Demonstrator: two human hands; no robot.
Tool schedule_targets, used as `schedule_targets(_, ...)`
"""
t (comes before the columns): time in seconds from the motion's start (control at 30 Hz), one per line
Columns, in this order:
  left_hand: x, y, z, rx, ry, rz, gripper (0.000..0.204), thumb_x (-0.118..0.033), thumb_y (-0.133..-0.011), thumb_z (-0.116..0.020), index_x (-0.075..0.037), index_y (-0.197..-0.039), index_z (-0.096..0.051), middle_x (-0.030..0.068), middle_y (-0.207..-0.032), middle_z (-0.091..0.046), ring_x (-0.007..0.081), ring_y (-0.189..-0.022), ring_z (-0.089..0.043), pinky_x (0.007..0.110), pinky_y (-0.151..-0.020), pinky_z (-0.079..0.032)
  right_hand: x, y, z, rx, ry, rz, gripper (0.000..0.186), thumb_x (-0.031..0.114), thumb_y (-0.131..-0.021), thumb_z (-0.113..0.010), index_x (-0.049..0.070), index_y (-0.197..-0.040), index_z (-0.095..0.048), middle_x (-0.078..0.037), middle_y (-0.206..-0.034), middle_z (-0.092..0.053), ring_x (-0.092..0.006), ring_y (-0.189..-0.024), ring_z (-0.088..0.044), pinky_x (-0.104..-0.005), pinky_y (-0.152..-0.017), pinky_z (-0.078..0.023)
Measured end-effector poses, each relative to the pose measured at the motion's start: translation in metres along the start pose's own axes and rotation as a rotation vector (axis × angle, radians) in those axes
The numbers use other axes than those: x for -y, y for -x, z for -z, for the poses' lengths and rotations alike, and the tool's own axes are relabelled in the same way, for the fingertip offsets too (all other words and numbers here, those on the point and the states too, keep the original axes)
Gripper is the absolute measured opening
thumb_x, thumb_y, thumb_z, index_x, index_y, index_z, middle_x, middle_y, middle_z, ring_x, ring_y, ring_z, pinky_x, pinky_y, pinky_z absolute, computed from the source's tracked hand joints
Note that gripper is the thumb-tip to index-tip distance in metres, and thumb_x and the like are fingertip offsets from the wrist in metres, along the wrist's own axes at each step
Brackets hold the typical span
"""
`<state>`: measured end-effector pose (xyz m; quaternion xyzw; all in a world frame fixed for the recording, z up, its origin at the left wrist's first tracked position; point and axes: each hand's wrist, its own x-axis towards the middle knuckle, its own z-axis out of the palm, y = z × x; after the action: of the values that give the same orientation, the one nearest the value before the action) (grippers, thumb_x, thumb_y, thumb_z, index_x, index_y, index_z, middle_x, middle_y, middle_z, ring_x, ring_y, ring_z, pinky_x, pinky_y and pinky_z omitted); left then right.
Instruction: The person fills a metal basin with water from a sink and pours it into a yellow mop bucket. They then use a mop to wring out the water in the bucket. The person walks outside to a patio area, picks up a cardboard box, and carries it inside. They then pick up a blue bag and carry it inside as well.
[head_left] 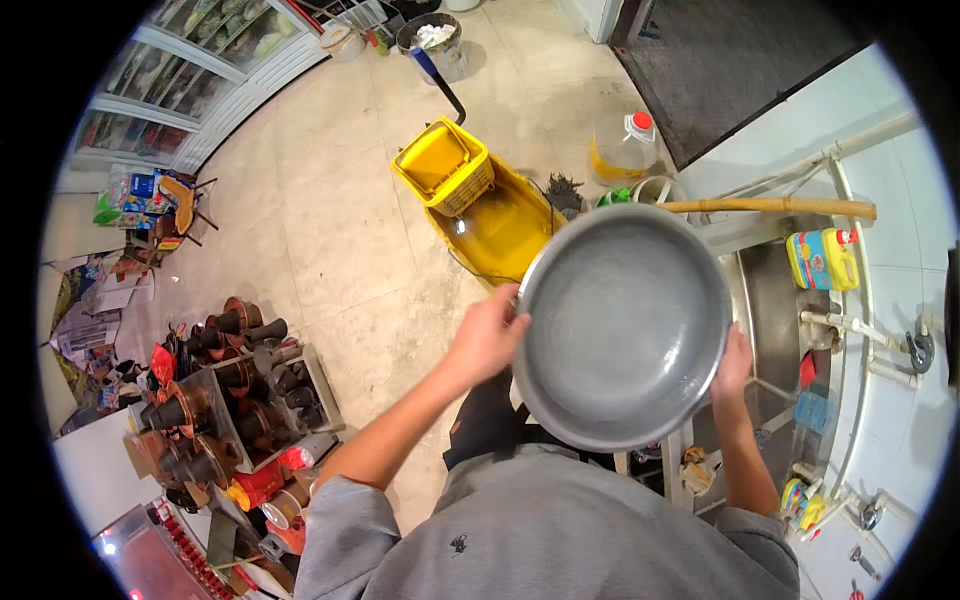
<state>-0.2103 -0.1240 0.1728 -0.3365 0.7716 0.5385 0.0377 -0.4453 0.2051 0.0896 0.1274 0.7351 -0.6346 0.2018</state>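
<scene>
A large round grey metal basin (625, 325) is held up in front of my chest, its empty inside facing the camera. My left hand (487, 335) grips its left rim, thumb over the edge. My right hand (733, 365) holds the right rim, fingers curled behind it. The basin hangs beside a steel sink (775, 300) at my right and hides part of it.
A yellow mop bucket with wringer (470, 195) stands on the tiled floor ahead. A bamboo pole (770, 207) lies across the sink's far end, a yellow detergent jug (822, 258) beside it. Crates of dark copper pots (225, 385) sit at my left. A clear oil jug (625, 150) stands further off.
</scene>
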Motion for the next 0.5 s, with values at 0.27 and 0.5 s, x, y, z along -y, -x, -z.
schedule_targets(0.27,0.073,-0.019,0.104,0.002,-0.122,0.057,0.028,-0.006,-0.086,-0.055,0.003,-0.112,-0.049,0.0083,-0.067,-0.054,0.0160,-0.056,-0.058,0.031,-0.046,-0.051,-0.100,0.023,-0.125,-0.008,0.051,-0.026,0.035,0.032,-0.095,-0.046,0.000,-0.082,-0.055,-0.003,-0.072,-0.053,-0.0096,-0.065,-0.046,-0.0258,-0.060,-0.041)
schedule_targets(0.5,0.228,-0.083,0.098,0.034,-0.210,0.089,0.024,-0.008,-0.083,-0.057,0.001,-0.103,-0.047,0.0151,-0.073,-0.056,0.0274,-0.064,-0.059,0.037,-0.056,-0.049,-0.223,-0.006,-0.197,-0.124,0.358,0.119,0.040,0.031,-0.094,-0.048,-0.002,-0.072,-0.046,-0.009,-0.068,-0.049,-0.0175,-0.065,-0.045,-0.0340,-0.064,-0.039)
